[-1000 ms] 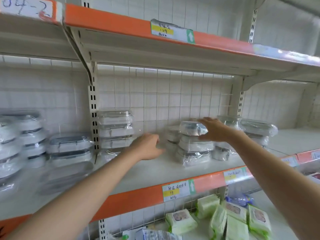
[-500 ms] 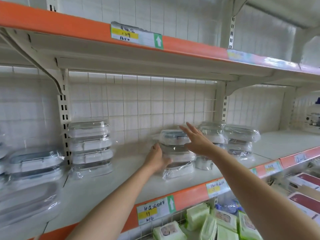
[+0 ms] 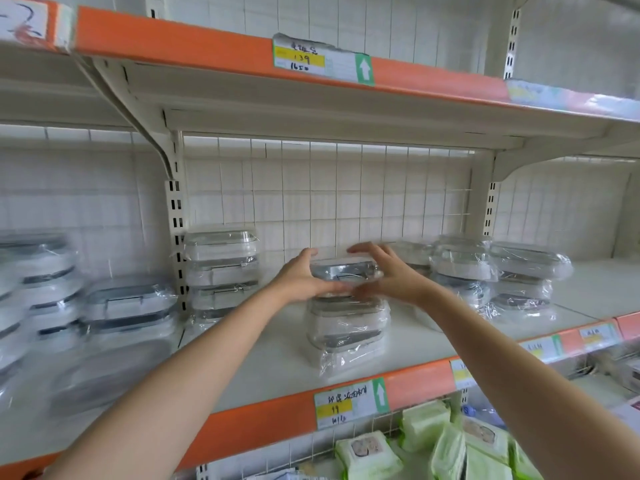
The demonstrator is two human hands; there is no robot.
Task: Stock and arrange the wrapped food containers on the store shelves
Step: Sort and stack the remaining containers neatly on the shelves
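Two hands bracketed the top container [image 3: 343,270] — it sat on the mid-shelf stack [image 3: 346,327], long axis left-right, squarely between the palms. Left hand [image 3: 299,278] cupped its left end, right hand [image 3: 391,275] its right end, fingers curled over the far edge, thumbs underneath. Both equally near. Shelf [image 3: 277,368] front edge lay just beyond the stack; other stacks stood apart on either side.

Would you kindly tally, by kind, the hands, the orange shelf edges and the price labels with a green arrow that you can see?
Hands: 2, left hand and right hand, both holding the top wrapped container
Orange shelf edges: 2, upper edge and lower edge
Green-arrow price labels: 3
Total: 7
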